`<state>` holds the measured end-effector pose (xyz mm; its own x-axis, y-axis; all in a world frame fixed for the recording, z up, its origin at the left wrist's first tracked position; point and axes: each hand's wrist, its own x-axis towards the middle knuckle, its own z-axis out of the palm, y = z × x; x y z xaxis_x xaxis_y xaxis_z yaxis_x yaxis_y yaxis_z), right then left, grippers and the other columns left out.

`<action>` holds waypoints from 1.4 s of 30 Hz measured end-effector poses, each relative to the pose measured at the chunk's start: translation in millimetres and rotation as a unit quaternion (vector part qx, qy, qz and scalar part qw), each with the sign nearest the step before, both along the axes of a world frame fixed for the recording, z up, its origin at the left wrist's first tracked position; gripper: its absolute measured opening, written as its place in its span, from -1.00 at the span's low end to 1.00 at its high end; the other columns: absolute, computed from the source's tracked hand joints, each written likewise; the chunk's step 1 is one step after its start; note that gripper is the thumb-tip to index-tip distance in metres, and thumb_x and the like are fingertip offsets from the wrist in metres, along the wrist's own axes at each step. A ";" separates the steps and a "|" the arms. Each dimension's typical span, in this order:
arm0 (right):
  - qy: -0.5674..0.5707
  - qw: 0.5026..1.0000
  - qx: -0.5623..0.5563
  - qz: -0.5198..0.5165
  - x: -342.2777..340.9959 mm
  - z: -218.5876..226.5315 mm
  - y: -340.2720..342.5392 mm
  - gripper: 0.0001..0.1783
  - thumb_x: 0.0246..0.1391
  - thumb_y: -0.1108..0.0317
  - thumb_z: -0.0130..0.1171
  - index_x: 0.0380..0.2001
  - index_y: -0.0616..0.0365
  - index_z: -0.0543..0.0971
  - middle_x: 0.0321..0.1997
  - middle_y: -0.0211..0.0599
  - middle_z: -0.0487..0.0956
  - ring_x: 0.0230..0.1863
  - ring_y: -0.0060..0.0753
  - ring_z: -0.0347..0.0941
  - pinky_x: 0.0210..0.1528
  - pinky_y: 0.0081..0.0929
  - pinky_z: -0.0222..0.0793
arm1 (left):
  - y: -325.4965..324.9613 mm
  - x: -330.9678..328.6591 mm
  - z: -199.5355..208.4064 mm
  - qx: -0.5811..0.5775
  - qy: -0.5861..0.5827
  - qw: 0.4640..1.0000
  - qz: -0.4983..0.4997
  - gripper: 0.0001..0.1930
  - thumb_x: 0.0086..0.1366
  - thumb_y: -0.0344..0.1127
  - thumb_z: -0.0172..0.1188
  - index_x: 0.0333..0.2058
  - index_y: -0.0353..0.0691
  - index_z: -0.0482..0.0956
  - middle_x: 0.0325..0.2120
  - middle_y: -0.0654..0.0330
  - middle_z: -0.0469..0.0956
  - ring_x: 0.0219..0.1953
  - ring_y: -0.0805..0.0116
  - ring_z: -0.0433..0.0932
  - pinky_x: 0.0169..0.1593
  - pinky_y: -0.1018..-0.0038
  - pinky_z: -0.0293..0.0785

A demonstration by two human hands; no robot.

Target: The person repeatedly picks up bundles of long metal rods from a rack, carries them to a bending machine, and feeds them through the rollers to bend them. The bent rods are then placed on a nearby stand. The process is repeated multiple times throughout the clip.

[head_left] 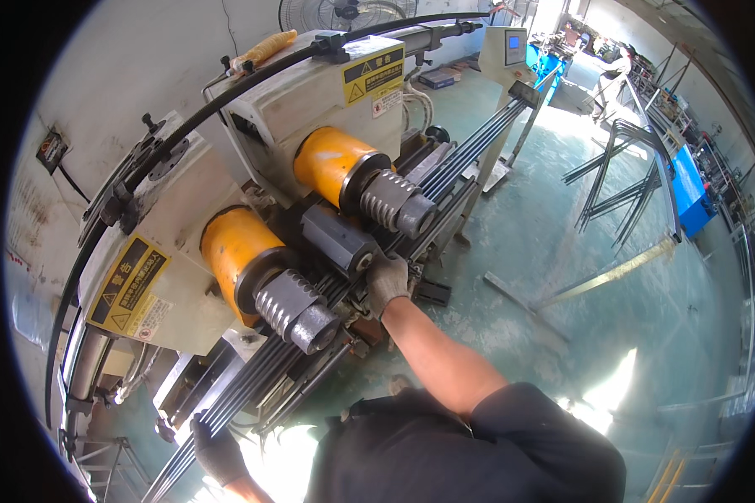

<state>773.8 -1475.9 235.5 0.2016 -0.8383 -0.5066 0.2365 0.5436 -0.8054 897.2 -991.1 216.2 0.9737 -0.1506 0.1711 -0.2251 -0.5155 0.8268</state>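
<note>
Several long, thin dark metal rods (pixel 470 152) run side by side from the lower left to the upper right through a bending machine (pixel 319 84). Low on the left, my left hand (pixel 218 453), in a grey work glove, is closed around the near stretch of the rods. My right hand (pixel 386 283), gloved too, curls over them at the middle, right beside the end of a dark faceted block (pixel 337 241); its fingertips are partly hidden. Two orange cylinders (pixel 331 163) flank the block, each carrying a ribbed grey roller (pixel 298 310).
A black hose (pixel 205 109) arches over the machine. Bent metal frames (pixel 621 180) rest on a stand at the right, near a blue bin (pixel 692 193). A control box (pixel 503 50) stands behind the rods' far end. Another person (pixel 612 75) is in the far background.
</note>
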 end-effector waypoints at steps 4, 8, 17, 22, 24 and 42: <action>-0.015 0.999 -0.032 -0.006 -2.0 1.0 7.3 -0.44 0.47 -0.06 0.35 -0.16 0.38 0.75 -0.33 -0.27 0.68 -0.35 -0.46 0.57 -0.27 -0.31 0.47 | -29.0 -16.1 -5.1 0.057 0.014 0.998 0.024 -0.45 0.39 -0.59 0.19 0.36 -0.38 0.59 0.18 -0.02 0.73 0.20 0.30 0.70 0.35 0.37 0.54; -0.038 0.994 -0.102 0.025 -15.3 -15.0 13.0 -0.47 0.51 -0.01 0.30 -0.12 0.38 0.74 -0.30 -0.27 0.69 -0.30 -0.40 0.61 -0.23 -0.28 0.52 | -60.9 -28.1 10.5 0.076 -0.012 0.997 -0.015 -0.43 0.38 -0.54 0.24 0.38 -0.40 0.57 0.19 -0.09 0.75 0.19 0.24 0.74 0.30 0.36 0.60; -0.012 0.966 -0.240 0.095 -68.7 -79.6 4.9 -0.48 0.54 0.24 0.14 0.42 0.27 0.58 0.35 -0.08 0.70 0.28 -0.13 0.68 0.35 -0.17 0.60 | -13.3 -26.6 31.1 -0.044 -0.008 0.995 0.084 -0.61 0.45 -0.44 0.34 0.23 -0.30 0.68 0.02 0.03 0.83 0.02 0.31 0.81 0.17 0.37 0.67; -0.026 0.985 -0.103 0.139 -103.0 -125.9 8.1 -0.42 0.59 0.05 0.21 0.39 0.30 0.57 0.24 -0.13 0.71 0.19 -0.22 0.65 0.25 -0.25 0.61 | 2.5 -11.8 2.4 -0.553 0.169 0.815 0.045 -0.62 0.55 -0.44 0.23 0.28 -0.37 0.60 0.04 0.09 0.81 0.10 0.29 0.76 0.24 0.38 0.63; 0.020 0.977 -0.106 0.182 -117.1 -161.4 7.6 -0.43 0.59 0.07 0.21 0.39 0.31 0.56 0.26 -0.12 0.68 0.17 -0.23 0.64 0.25 -0.25 0.60 | -4.8 -14.1 -3.7 -0.600 0.226 0.766 0.051 -0.64 0.61 -0.45 0.17 0.29 -0.39 0.58 0.07 0.08 0.78 0.14 0.25 0.74 0.28 0.38 0.61; 0.580 0.272 -0.542 0.544 -218.1 -349.0 116.7 -0.54 0.56 0.16 0.00 0.31 0.05 0.68 0.30 -0.14 0.75 0.23 -0.08 0.72 0.24 -0.12 0.61 | 374.3 93.8 -17.2 -0.728 0.118 0.624 0.259 -0.72 0.68 -0.39 0.08 0.14 -0.51 0.60 -0.01 -0.08 0.73 0.09 0.03 0.73 0.30 0.15 0.68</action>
